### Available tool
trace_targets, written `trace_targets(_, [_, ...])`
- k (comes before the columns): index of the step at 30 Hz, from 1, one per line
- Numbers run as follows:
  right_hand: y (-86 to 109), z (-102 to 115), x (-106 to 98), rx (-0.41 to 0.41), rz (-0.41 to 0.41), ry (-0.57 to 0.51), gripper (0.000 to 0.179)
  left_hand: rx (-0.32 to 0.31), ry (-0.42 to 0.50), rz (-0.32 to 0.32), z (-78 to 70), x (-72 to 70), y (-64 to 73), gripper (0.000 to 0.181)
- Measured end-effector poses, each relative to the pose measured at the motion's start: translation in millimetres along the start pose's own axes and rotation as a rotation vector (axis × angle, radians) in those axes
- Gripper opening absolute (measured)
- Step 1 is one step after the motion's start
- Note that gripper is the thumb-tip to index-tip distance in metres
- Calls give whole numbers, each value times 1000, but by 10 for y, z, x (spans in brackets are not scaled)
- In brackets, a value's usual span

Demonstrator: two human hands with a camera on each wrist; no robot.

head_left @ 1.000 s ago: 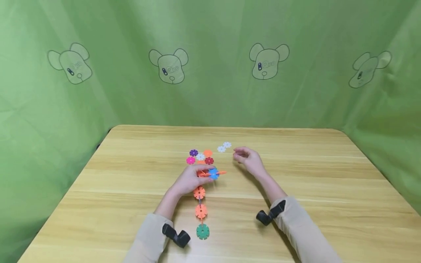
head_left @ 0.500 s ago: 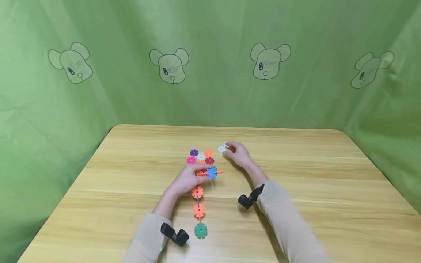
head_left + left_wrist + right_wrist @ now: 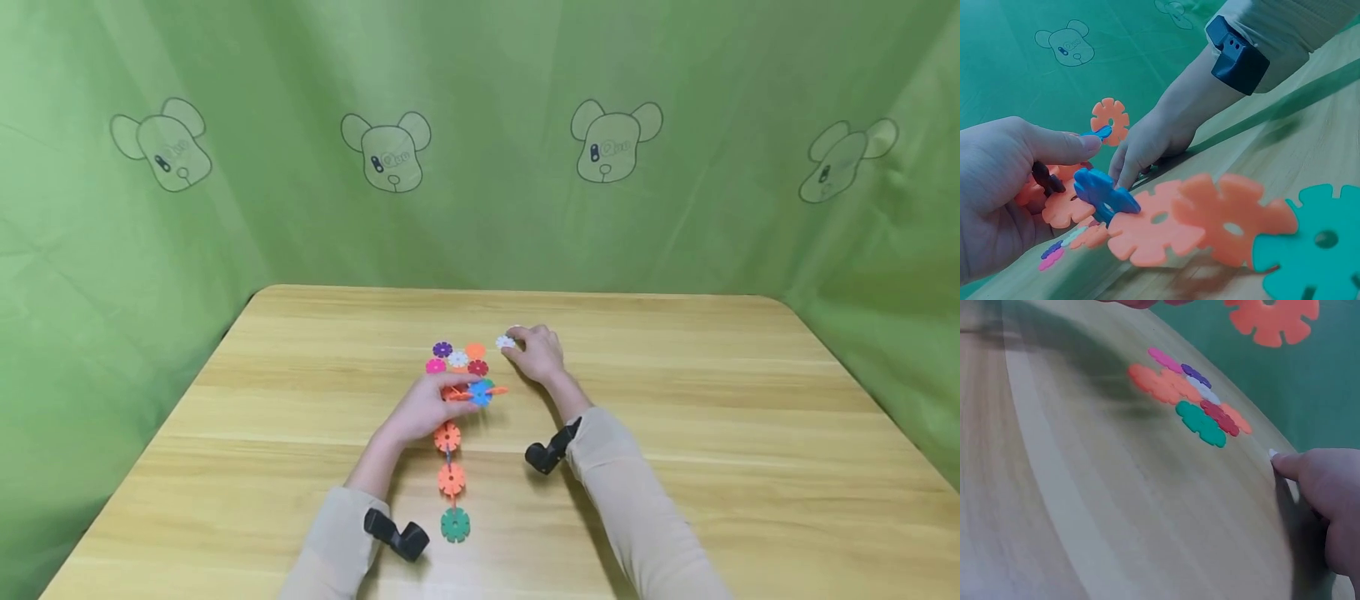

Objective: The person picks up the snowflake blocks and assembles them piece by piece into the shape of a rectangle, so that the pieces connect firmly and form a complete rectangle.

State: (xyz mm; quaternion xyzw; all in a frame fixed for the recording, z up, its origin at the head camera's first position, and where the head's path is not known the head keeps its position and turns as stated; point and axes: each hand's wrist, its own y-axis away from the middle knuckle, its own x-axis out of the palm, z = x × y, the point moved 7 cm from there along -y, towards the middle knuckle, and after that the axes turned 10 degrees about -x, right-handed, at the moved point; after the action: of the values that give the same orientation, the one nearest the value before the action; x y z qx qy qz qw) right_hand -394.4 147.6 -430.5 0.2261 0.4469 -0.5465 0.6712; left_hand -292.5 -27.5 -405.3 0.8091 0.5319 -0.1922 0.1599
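Observation:
My left hand [image 3: 420, 407] grips a chain of interlocking notched plastic discs. A blue disc [image 3: 482, 393] sits near its fingertips, with orange discs around it. From there the chain runs toward the near edge through an orange disc [image 3: 445, 484] to a green disc [image 3: 448, 531] at the end. In the left wrist view, one orange disc [image 3: 1121, 119] stands upright beyond the thumb. Farther right, my right hand [image 3: 538, 353] is low over the table, curled thumb and fingertips at a white disc [image 3: 505, 342]. A second white disc is mostly hidden behind those fingers.
Loose discs lie flat in a cluster beyond my left hand: purple [image 3: 442, 349], pink [image 3: 436, 366], white [image 3: 458, 358], orange [image 3: 475, 351] and dark red [image 3: 477, 367]. A green disc [image 3: 1200, 424] shows beside them in the right wrist view. A green curtain [image 3: 480, 233] hangs behind the table.
My right hand has moved left to the white discs, and its fingers have come down around one. The left hand and chain have shifted slightly left.

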Motion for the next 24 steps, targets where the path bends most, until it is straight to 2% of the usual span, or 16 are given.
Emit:
trace_targets(4, [10,0,-8,26,37,-17,39,5,0,4,-18,-2,-1,46])
trace_targets(7, [25,-16,-25,32,42,-72,36,3,3,8,-21,-1,0,46])
trace_targets(14, [106,-15,-69,-61,-33,-342,26,-12,1,-1,-13,-14,3,47])
trace_targets(16, [156,-16,-70,-63,-38,-407,23,-8,3,1,-14,-15,0,46])
trace_targets(20, [280,-15,-83,-58,-43,-422,22,5,4,6,-22,-15,0,45])
trace_targets(24, [438,19,-109,0,-45,-460,21,7,13,5,-82,-22,34,45])
